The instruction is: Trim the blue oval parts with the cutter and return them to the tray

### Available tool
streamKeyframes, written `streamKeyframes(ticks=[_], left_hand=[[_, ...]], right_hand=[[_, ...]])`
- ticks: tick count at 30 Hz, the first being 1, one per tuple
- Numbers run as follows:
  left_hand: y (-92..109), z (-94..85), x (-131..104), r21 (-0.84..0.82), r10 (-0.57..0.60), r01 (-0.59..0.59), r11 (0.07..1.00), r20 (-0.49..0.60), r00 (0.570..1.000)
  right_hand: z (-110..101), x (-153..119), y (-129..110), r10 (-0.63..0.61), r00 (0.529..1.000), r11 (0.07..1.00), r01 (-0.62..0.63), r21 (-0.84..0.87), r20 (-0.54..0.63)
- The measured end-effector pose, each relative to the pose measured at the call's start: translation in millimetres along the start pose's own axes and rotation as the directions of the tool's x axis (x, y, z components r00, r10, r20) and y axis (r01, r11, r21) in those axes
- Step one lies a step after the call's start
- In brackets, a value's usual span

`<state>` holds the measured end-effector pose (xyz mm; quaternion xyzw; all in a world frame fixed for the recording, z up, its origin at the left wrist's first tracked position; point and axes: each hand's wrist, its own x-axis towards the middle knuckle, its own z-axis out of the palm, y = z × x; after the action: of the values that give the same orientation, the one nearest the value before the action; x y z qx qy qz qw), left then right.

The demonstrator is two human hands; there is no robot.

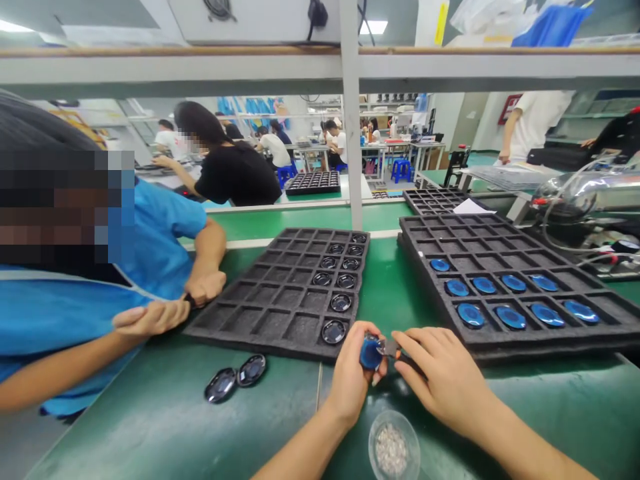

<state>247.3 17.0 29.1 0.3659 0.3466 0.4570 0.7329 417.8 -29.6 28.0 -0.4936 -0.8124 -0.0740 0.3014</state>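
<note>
My left hand [356,373] is closed around a blue round part [371,353], holding it above the table's front. In my right hand [440,373] is a small metal-headed tool with a dark handle [407,362], which looks like pliers. Its metal tip meets the right side of the blue part; exactly what it grips there is too small to tell. Just below both hands stands a clear cup [395,448] with many tiny pale pieces inside. Beyond my left hand, a black foam tray [280,321] holds several black round parts [333,331] along its right side.
At the right, stacked black foam trays [530,341] carry several blue round parts [471,315]. Two loose black round parts [221,385] lie on the green table [150,427]. A co-worker in a blue top [165,220] sits at the left, hands near the tray. A shelf post [351,133] rises ahead.
</note>
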Motion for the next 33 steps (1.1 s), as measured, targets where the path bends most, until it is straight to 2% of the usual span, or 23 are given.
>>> streamKeyframes(ticks=[5,12,22,33], left_hand=[[-2.8,-0.5,-2.2,0.087,0.018,-0.021,0.996,0.033,0.999],[-5.5,-0.6,-4.2,0.119,0.056,-0.065,0.991,0.075,0.996],[-7.9,-4.0,-3.2,0.172,0.095,-0.113,0.979,0.106,0.990],[-5.0,-2.5,-3.1,0.181,0.092,-0.110,0.977,0.101,0.991]], right_hand=[[0.0,2.9,-3.6,-0.036,0.998,0.996,0.031,-0.084,-0.061],[1.3,3.7,-7.1,-0.030,0.995,0.993,0.019,-0.114,-0.094],[0.7,3.8,-6.9,-0.033,0.996,0.994,0.025,-0.111,-0.078],[0.7,1.2,-5.6,-0.045,0.998,0.993,0.039,-0.111,-0.049]])
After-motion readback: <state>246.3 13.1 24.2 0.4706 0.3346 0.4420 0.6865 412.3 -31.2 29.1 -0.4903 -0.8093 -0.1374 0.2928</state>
